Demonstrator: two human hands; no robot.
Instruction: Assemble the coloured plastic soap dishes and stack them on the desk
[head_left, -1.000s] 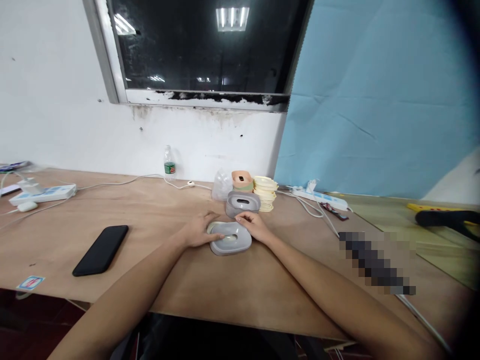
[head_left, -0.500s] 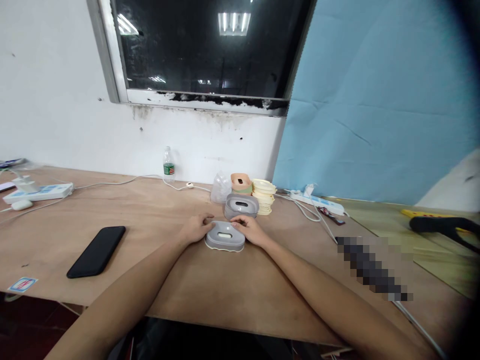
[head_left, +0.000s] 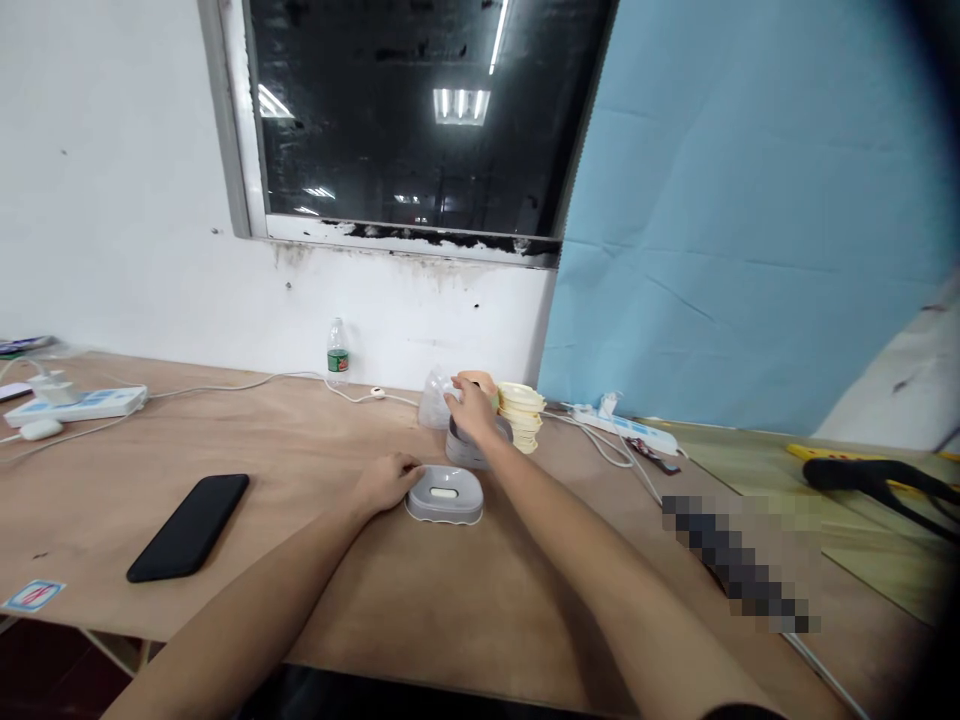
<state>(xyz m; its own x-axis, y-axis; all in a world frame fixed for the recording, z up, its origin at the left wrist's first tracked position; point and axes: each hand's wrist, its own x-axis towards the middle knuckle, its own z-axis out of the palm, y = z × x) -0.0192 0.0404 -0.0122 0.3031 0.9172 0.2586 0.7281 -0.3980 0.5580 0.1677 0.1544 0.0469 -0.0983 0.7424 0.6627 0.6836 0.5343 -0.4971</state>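
A grey oval soap dish (head_left: 461, 510) with a slot in its middle and a pale wavy lower rim sits on the table in front of me. My left hand (head_left: 388, 482) grips its left end, fingertips on the rim. Farther back, my right hand (head_left: 472, 412) reaches over a grey stack of dishes (head_left: 463, 452), fingers apart and nothing seen in them. Its fingertips are by the peach dishes (head_left: 486, 381), which the hand partly hides. Beside them stands a stack of cream dishes (head_left: 523, 405).
A clear plastic bag (head_left: 433, 402) is left of the stacks. A bottle (head_left: 337, 352) stands by the wall. A black phone (head_left: 189, 527) lies at left. Power strips (head_left: 90, 404) and cables run along the back. A blurred-out dark object (head_left: 735, 560) lies at right.
My right hand has left the grey soap dish and moved forward over the stacks. My left hand stays at the dish. The view has tilted up slightly.
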